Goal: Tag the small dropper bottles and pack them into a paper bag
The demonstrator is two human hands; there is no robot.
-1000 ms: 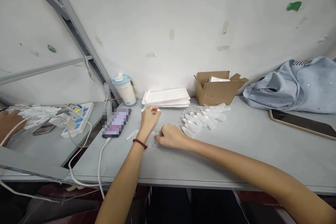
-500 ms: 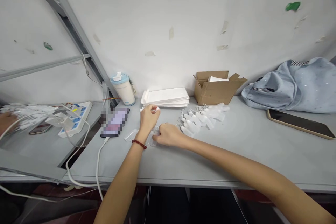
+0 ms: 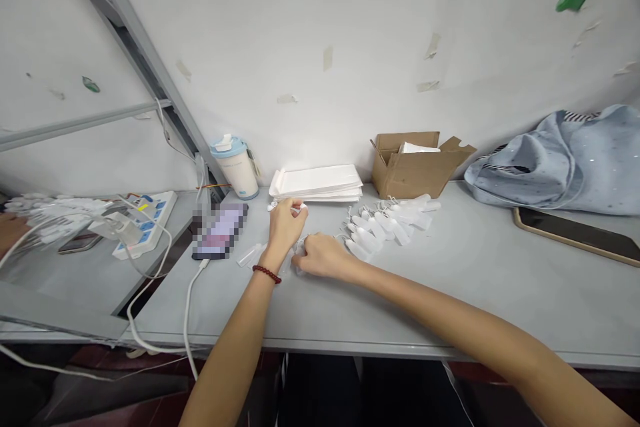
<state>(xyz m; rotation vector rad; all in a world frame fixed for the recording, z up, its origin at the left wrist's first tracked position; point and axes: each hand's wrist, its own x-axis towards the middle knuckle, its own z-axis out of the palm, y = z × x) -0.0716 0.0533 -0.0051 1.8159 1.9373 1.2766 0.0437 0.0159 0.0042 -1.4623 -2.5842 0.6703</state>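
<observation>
In the head view, your left hand (image 3: 286, 223) is in a narrow pinch on a small white piece (image 3: 303, 206), just in front of the stacked white envelopes (image 3: 317, 181). Your right hand (image 3: 323, 257) curls low over the transparent pieces (image 3: 299, 268); you can't tell whether its hidden fingertips grip one. Those pieces lie between your wrists, well in from the table's front edge (image 3: 380, 348), which passes under both your forearms.

To the right of your hands, the white tags (image 3: 385, 223) fan out towards the cardboard box (image 3: 415, 172), set against the wall (image 3: 375, 27). Gray tabletop (image 3: 475, 267) spreads from the tags to the dark phone (image 3: 575, 233) below the blue bag (image 3: 555, 167). On the left, the cabled phone (image 3: 221, 232) and the cup (image 3: 237, 170) bound your space.
</observation>
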